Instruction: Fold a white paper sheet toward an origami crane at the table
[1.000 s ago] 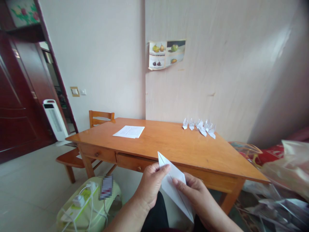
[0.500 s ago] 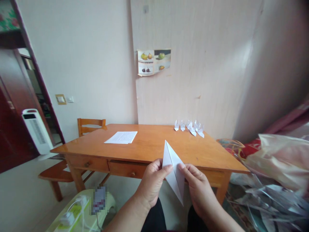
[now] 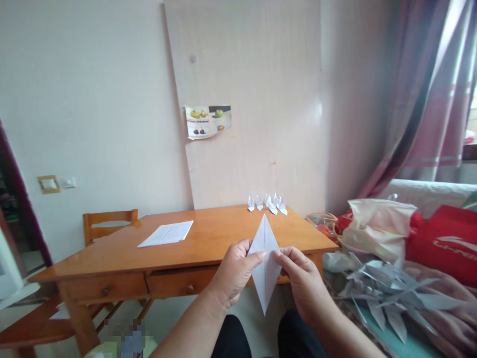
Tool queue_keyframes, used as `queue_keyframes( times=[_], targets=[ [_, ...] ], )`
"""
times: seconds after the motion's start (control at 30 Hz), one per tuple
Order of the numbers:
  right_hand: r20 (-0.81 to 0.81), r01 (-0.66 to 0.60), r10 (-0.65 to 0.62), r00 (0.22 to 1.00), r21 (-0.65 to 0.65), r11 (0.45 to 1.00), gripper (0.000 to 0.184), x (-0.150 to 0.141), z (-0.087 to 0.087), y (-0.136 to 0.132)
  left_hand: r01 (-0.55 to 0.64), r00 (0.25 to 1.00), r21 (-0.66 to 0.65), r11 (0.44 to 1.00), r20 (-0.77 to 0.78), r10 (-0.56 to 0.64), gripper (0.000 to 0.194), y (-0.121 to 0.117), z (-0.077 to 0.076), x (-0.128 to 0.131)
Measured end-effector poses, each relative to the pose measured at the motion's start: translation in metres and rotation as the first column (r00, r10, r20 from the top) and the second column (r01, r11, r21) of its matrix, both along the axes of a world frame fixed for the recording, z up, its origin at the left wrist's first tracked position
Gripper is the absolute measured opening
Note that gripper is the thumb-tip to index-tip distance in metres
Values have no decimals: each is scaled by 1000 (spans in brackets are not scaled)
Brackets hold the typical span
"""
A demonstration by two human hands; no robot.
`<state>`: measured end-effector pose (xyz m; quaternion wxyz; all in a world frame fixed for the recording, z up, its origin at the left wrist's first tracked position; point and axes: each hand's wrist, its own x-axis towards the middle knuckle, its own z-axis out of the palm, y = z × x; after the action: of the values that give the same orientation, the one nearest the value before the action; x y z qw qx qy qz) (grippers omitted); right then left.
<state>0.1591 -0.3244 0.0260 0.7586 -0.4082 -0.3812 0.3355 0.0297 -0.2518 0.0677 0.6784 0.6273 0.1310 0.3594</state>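
A white sheet of paper folded into a long diamond (image 3: 265, 283) is held upright in front of me, a crease running down its middle. My left hand (image 3: 238, 268) pinches its left side, thumb on the front face and fingers behind. On the opposite side my right hand (image 3: 298, 271) grips it the same way, its thumb close to the centre crease. The fingertips behind the paper are hidden. Beyond it, several small folded paper figures (image 3: 273, 205) stand near the back right of the wooden table (image 3: 216, 236).
A stack of printed sheets (image 3: 166, 233) lies on the table's left part. To the right are a heap of folded paper strips (image 3: 387, 293), a pale plastic bag (image 3: 380, 226) and a red bag (image 3: 447, 243). A wooden chair (image 3: 110, 219) stands behind the table's left end.
My view has swung right and up, bringing the curtain and red bag into sight. The folded paper has turned from a slant to nearly vertical, with both hands still on it.
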Motion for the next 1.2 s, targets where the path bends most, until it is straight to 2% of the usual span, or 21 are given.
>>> queue_keyframes(
  times=[0.13, 0.27, 0.37, 0.5, 0.53, 0.67, 0.8, 0.93, 1.07, 1.2],
  targets=[
    [-28, 67, -65, 997, 63, 996, 33, -7, 6, -1, 38, 999, -14, 999, 26, -38, 37, 0, 0, 1],
    [-78, 62, -56, 995, 74, 995, 38, -9, 7, 5, -39, 999, -21, 999, 0, 39, 39, 4, -3, 2],
    [-127, 90, -80, 989, 75, 993, 33, -13, 7, 8, 10, 999, -29, 1000, -42, -11, 45, 5, -6, -2],
    [-150, -8, 16, 989, 58, 998, 29, -21, 6, 17, -130, 987, -8, 991, -95, 129, 49, 14, -10, -9],
    [-153, 1, 9, 988, 65, 998, 28, -22, 5, 20, -140, 984, -7, 990, -110, 138, 49, 17, -11, -11],
    [-159, 43, -36, 987, 41, 998, 27, -26, 0, 31, -81, 991, -46, 996, -109, 76, 46, 27, -17, -16],
    [-137, -25, 29, 990, 33, 999, 28, -30, -6, 36, -130, 987, -78, 988, -108, 121, 44, 28, -21, -22],
    [-89, -29, 30, 996, 23, 999, 29, -30, -13, 36, -110, 993, -107, 988, -51, 105, 50, 25, -25, -25],
    [-41, -46, 45, 998, -32, 998, 30, -26, -16, 33, -84, 996, -197, 977, -2, 86, 50, 22, -29, -23],
    [3, -54, 54, 999, -42, 998, 31, -20, -19, 32, -32, 998, -198, 980, 44, 41, 47, 22, -33, -18]
  ],
)
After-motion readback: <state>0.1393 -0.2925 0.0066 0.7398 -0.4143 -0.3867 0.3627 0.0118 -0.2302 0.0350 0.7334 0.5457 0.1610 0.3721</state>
